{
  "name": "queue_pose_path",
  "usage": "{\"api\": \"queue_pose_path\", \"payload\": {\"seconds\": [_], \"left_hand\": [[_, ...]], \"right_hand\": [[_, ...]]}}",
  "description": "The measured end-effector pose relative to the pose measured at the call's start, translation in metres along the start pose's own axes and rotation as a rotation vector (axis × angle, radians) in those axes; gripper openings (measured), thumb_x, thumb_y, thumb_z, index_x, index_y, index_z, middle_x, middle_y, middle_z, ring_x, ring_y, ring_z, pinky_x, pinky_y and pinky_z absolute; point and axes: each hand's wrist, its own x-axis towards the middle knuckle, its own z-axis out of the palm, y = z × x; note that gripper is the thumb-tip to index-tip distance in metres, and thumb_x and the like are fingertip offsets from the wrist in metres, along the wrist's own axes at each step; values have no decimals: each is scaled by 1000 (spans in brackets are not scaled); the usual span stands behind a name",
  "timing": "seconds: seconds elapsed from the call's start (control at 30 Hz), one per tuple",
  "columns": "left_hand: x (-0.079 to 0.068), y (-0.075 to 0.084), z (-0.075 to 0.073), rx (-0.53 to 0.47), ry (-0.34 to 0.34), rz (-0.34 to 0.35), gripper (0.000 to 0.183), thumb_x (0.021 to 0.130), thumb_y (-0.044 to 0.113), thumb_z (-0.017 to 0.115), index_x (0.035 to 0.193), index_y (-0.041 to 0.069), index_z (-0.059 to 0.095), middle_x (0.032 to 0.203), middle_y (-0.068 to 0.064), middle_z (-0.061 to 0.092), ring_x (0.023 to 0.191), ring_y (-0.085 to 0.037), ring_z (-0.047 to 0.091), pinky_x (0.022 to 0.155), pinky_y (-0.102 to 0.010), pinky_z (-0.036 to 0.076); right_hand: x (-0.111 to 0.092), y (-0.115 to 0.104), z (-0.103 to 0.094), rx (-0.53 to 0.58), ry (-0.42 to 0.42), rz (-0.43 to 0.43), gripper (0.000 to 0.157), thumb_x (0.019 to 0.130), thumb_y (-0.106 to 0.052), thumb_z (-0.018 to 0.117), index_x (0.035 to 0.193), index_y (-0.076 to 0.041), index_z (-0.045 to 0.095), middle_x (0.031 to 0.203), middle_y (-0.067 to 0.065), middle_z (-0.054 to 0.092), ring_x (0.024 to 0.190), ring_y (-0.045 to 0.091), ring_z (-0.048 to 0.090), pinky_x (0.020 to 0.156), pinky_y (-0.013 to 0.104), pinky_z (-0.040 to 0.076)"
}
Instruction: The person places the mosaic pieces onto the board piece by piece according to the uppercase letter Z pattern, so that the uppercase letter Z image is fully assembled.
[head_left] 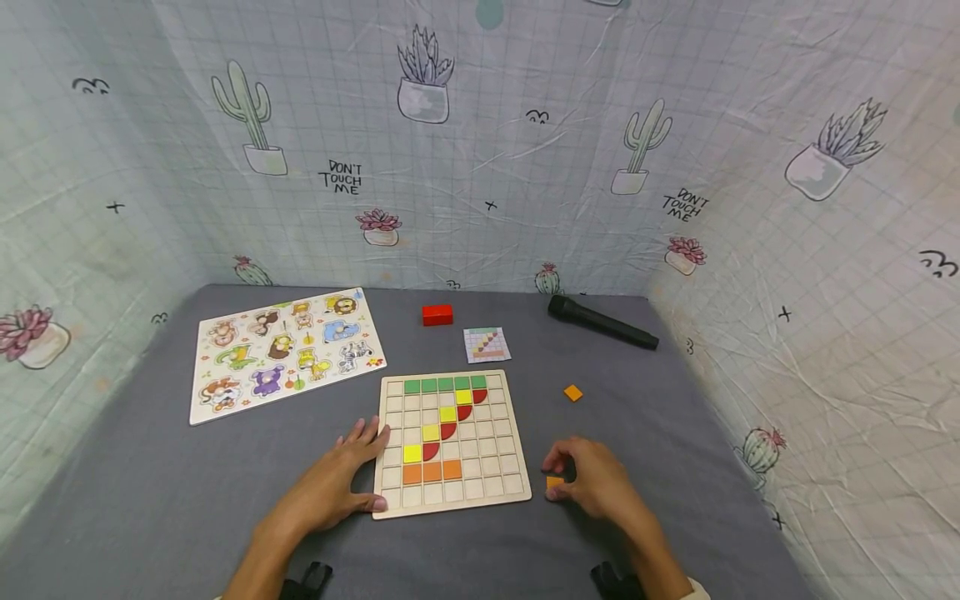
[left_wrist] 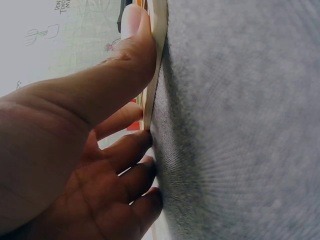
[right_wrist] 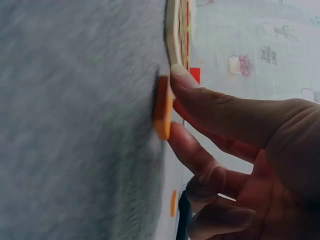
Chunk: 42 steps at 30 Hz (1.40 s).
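A wooden grid board [head_left: 491,479] lies on the grey cloth. It carries a row of green tiles [head_left: 446,384], a diagonal of yellow tiles [head_left: 431,432] with red quarter-round tiles [head_left: 447,431] beside them, and three orange tiles [head_left: 432,472] near the bottom. My left hand [head_left: 337,479] rests at the board's left edge, thumb on its lower corner, fingers spread along the side. To the right of the board, my right hand [head_left: 596,479] pinches a loose orange square tile [right_wrist: 164,107] between thumb and a finger, low at the cloth.
Another orange tile [head_left: 573,392] lies beyond the right hand. Behind the board are a small pattern card [head_left: 487,345], a red block [head_left: 437,315] and a black microphone [head_left: 603,322]. An animal puzzle board [head_left: 288,354] lies at the back left. Printed fabric walls [head_left: 480,167] surround the table.
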Motion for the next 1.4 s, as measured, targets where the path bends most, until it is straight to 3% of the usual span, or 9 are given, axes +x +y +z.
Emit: {"api": "queue_pose_path", "payload": {"seconds": [0.5,0.83,1.4], "left_hand": [[1,0,0,0,-1,10,107,75,31,95,163,2,41,172,-25,29,161,-52,20,126,-72,23],[1,0,0,4,-1,10,108,74,32,95,162,2,41,172,-25,30,161,-52,20,126,-73,24],[1,-1,0,4,7,9,108,74,32,95,163,2,41,172,-25,29,161,-52,20,126,-72,23]], "right_hand": [[6,-6,-1,-30,-4,-29,31,73,-19,97,74,-31,68,68,-16,56,63,2,49,59,23,41],[21,-30,5,32,12,-56,26,81,-28,93,77,-30,68,66,-19,59,65,2,53,63,24,43],[45,-71,27,75,5,-81,22,85,-26,91,79,-28,69,71,-15,62,70,6,54,65,25,42]]}}
